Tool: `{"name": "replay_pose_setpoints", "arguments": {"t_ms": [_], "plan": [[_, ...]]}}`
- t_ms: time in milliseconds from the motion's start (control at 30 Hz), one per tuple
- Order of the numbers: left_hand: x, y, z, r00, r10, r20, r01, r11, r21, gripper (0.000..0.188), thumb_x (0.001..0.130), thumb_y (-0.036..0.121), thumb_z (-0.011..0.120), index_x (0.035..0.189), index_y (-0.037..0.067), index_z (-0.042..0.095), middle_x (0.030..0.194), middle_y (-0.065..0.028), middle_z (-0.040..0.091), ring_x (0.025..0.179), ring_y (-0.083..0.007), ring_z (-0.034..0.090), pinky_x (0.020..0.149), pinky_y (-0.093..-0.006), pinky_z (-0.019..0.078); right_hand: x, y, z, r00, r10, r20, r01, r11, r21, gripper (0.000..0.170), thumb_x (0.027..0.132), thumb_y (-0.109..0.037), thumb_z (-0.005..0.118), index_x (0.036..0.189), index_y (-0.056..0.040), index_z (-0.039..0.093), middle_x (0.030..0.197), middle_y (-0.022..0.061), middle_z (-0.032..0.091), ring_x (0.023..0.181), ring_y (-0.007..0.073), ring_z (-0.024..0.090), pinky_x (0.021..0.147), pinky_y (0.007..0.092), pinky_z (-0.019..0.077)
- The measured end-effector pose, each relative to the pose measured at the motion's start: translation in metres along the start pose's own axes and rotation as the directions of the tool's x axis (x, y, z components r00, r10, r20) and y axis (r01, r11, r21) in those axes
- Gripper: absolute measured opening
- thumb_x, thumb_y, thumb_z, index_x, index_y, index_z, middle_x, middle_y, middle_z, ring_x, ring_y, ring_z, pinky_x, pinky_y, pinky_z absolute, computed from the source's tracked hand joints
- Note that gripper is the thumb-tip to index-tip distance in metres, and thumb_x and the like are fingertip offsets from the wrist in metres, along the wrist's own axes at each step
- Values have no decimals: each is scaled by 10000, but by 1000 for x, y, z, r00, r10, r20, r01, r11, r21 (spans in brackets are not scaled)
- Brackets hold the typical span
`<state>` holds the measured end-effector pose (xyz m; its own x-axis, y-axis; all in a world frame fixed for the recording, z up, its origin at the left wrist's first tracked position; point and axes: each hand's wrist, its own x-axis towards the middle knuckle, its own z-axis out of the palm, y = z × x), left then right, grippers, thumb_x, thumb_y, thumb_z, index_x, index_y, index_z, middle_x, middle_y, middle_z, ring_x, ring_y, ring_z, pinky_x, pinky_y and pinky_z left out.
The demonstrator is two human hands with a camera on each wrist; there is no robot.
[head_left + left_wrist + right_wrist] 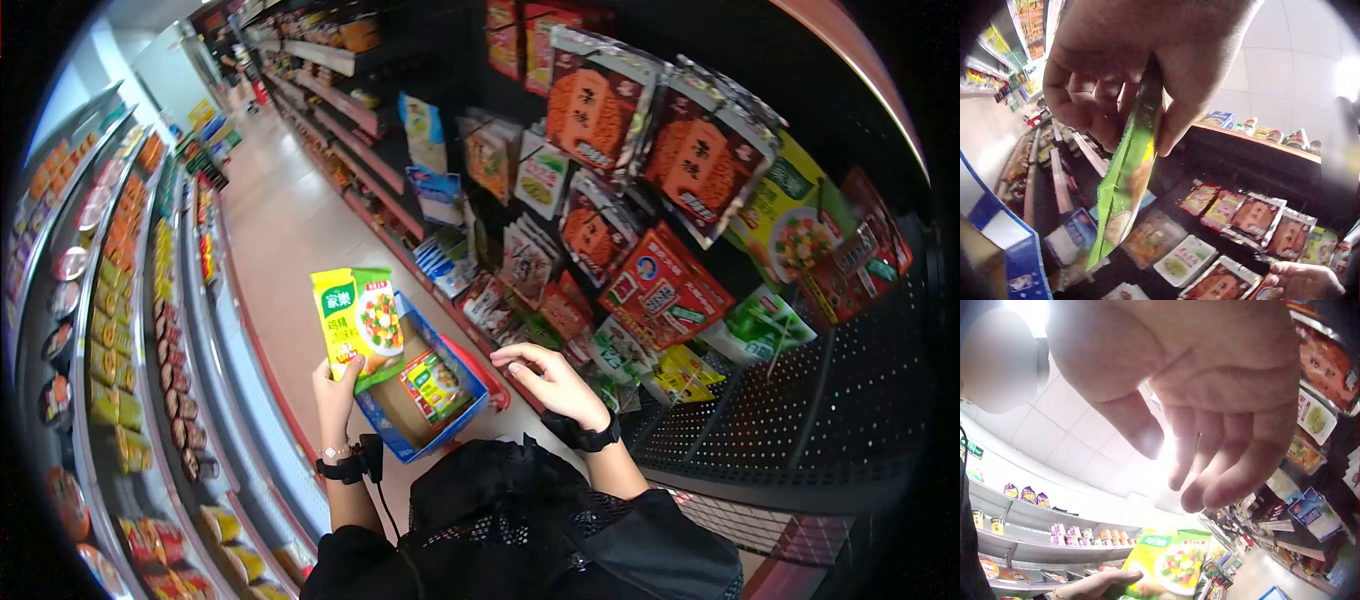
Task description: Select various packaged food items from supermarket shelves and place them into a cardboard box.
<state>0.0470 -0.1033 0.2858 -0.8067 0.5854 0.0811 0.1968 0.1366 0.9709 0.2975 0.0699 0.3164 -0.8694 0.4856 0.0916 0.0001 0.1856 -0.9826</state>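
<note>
My left hand (337, 392) pinches a yellow-green seasoning packet (360, 320) by its lower edge, thumb on the printed front. In the left wrist view the packet hangs edge-on between thumb and curled fingers. A blue cardboard box (452, 430) sits behind and right of it, with a similar green-and-yellow packet (436, 386) lying inside. My right hand (562, 385) hovers between the box and the rack of hanging packets, holding nothing, its fingers loosely bent in the right wrist view.
Packets with red-brown fronts (590, 100) hang on the black perforated rack to the right. A green packet (795, 215) hangs farther right. Stocked shelves (120, 330) line the left side. The aisle floor (270, 165) runs away between them. Something red stands behind the box.
</note>
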Motion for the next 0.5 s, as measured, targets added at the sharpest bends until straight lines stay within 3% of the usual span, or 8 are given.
{"name": "replay_pose_setpoints", "arguments": {"t_ms": [133,200,267,300,467,500], "plan": [[-15,-30,-12,994,-102,-29,106,956,272,206,692,134,625,787,-44,585,687,-75,602,599,-90,539,542,-244,432,9,10,9,995,50,84,-51,999,5,213,815,-75,438,995,5,518,918,92,574,869,145,530,763,261,411],[-14,-79,-18,989,-144,-27,147,959,241,258,674,183,631,768,-53,588,659,-107,603,578,-135,567,527,-272,437,10,16,13,994,48,98,-51,998,21,214,819,-78,431,994,10,517,920,99,574,865,145,532,755,264,416],[-12,-115,-15,957,-289,7,251,843,476,311,653,239,628,754,-53,593,640,-144,597,577,-208,591,518,-308,443,10,19,11,990,97,100,-100,995,26,214,820,-78,428,992,15,516,919,97,574,866,145,532,754,262,416],[-12,-136,-12,962,-274,-7,235,815,530,357,632,287,621,755,-47,596,649,-174,591,603,-263,596,529,-334,449,8,22,10,988,123,96,-127,991,37,218,820,-90,432,995,10,516,914,89,573,865,136,526,759,255,409],[-3,-178,13,880,-468,77,320,706,632,352,624,251,638,774,-64,592,669,-181,594,624,-240,603,539,-330,456,-8,26,-2,986,166,28,-168,983,79,223,821,-118,444,996,-2,521,908,68,571,858,111,507,750,239,396],[-2,-212,17,821,-565,87,440,721,535,350,627,238,641,801,-62,588,686,-172,593,629,-232,600,527,-336,457,-12,27,-4,983,182,2,-181,981,74,221,821,-115,443,993,-2,522,904,66,572,852,110,506,745,238,396]]}}
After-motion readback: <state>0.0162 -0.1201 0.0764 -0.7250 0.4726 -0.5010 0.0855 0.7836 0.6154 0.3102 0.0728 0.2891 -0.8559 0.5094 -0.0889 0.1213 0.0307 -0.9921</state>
